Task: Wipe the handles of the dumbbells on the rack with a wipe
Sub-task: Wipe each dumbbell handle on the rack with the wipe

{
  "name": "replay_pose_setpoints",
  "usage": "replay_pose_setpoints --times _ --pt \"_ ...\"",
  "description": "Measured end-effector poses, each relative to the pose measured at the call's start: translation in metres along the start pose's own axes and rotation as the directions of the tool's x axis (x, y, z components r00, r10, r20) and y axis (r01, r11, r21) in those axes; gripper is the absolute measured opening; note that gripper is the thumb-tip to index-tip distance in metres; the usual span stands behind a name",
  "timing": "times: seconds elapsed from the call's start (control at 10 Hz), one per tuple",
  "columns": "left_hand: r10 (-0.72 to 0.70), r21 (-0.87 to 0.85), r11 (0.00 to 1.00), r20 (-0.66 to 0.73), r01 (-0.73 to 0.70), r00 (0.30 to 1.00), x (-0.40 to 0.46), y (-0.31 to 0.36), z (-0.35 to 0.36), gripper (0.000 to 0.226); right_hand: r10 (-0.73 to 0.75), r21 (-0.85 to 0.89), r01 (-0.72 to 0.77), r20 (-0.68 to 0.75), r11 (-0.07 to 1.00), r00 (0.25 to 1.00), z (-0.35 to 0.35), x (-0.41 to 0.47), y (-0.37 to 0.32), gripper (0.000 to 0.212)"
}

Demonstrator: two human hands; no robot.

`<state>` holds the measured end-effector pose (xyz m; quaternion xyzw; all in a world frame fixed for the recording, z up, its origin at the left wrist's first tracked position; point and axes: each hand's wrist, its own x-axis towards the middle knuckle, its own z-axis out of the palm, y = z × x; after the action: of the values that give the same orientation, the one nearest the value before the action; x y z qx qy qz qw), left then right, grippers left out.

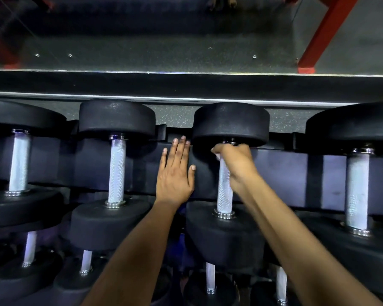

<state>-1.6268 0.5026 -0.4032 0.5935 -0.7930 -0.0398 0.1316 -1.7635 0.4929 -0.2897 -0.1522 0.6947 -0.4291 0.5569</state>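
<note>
Up close, the right hand (pixel 234 164) has its grip clenched round the far end of a dumbbell handle (pixel 224 191) on the rack (pixel 285 173), a pale scrap of wipe (pixel 217 156) barely showing under its fingers. The left hand (pixel 175 173) lies flat, released, beside it.

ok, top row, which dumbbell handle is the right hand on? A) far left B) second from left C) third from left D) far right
C: the right hand is curled round the top of the third dumbbell handle, while the left hand lies flat on the rack beside it.
</note>
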Motion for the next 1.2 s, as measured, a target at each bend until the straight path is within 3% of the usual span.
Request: replay_pose_setpoints --times 0.1,0.2,0.3,0.4,0.5,0.6,0.7,0.8,0.9,1.0,1.1,1.2 --pt "-0.006 -0.01 1.0 0.004 0.006 1.0 0.0 0.0 0.0 0.061 -0.018 0.154 -0.002 0.128 0.988 0.992 -0.025 0.004 0.002 0.013" --pt "0.002 -0.007 1.0 -0.001 -0.002 1.0 0.0 0.0 -0.001 0.061 -0.068 0.162 0.078 -0.07 0.984 0.995 -0.026 0.001 0.008 0.021" --pt "0.004 -0.006 1.0 0.001 -0.004 1.0 0.0 0.0 0.0 0.061 -0.195 0.085 0.246 -0.392 0.966 0.899 -0.031 -0.01 0.023 0.026" --pt "0.0 0.0 1.0 -0.001 0.0 1.0 -0.001 -0.001 0.001 0.06 -0.51 -0.094 0.507 -0.299 0.857 0.807 -0.032 -0.021 0.024 0.024" --pt "0.01 0.006 1.0 0.009 -0.01 1.0 -0.001 -0.002 0.003 0.061 -0.804 -0.384 0.923 0.54 0.026 0.248 -0.021 -0.017 0.015 0.028" --pt "0.008 0.011 1.0 0.006 -0.008 1.0 -0.001 -0.002 0.004 0.062 -0.44 -0.241 0.731 0.894 -0.639 -0.089 -0.022 0.006 -0.005 0.035" --pt "0.0 0.026 1.0 -0.001 0.0 1.0 0.0 -0.001 0.003 0.062 0.013 -0.103 0.413 0.963 -0.905 0.269 -0.029 0.014 -0.019 0.034" --pt "0.0 0.031 1.0 -0.001 0.0 1.0 0.0 -0.001 0.002 0.062 0.219 0.084 0.319 0.882 -0.944 0.416 -0.023 0.019 0.004 0.04" --pt "0.011 0.008 1.0 -0.006 -0.011 1.0 -0.001 -0.001 0.002 0.062 0.008 -0.215 0.373 0.858 -0.903 0.514 -0.019 0.004 -0.005 0.042" --pt "0.012 -0.003 1.0 -0.014 -0.012 1.0 0.0 -0.001 0.002 0.063 0.36 0.002 0.618 0.815 -0.786 0.455 -0.008 -0.007 -0.03 0.03" --pt "0.005 -0.004 1.0 -0.009 -0.005 1.0 0.0 -0.001 0.002 0.063 0.287 -0.256 0.644 0.736 -0.721 0.613 0.003 -0.02 -0.056 0.024" --pt "0.003 -0.008 1.0 -0.014 -0.003 1.0 0.0 0.0 0.002 0.063 0.198 -0.277 0.633 0.794 -0.723 0.574 -0.004 -0.025 -0.045 0.027"
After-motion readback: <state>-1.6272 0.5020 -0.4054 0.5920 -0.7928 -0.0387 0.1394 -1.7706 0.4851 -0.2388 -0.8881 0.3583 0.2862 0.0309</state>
